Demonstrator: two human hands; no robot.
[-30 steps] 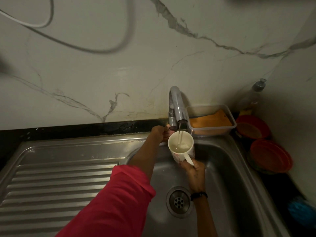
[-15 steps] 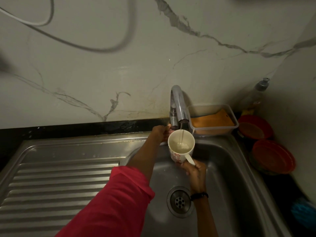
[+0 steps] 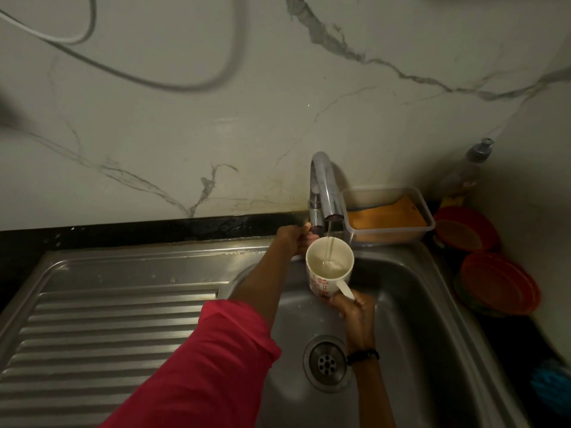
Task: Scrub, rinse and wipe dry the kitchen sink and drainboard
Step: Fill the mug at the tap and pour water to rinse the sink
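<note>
Since the mug (image 3: 329, 268) gets heavier and slicker as it fills, right hand (image 3: 355, 307) gripping its handle seems smart, left hand (image 3: 292, 240) curled round the tap (image 3: 321, 193) lever.

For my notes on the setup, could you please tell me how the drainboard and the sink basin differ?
The drainboard is shallow with raised ridges across it; the sink basin is deep and smooth. The basin has a round drain in its floor, while the drainboard shows none. The drainboard lies to the left; the basin sits right, below the tap, whose thin stream falls into the mug. Both are the same dull steel.
</note>
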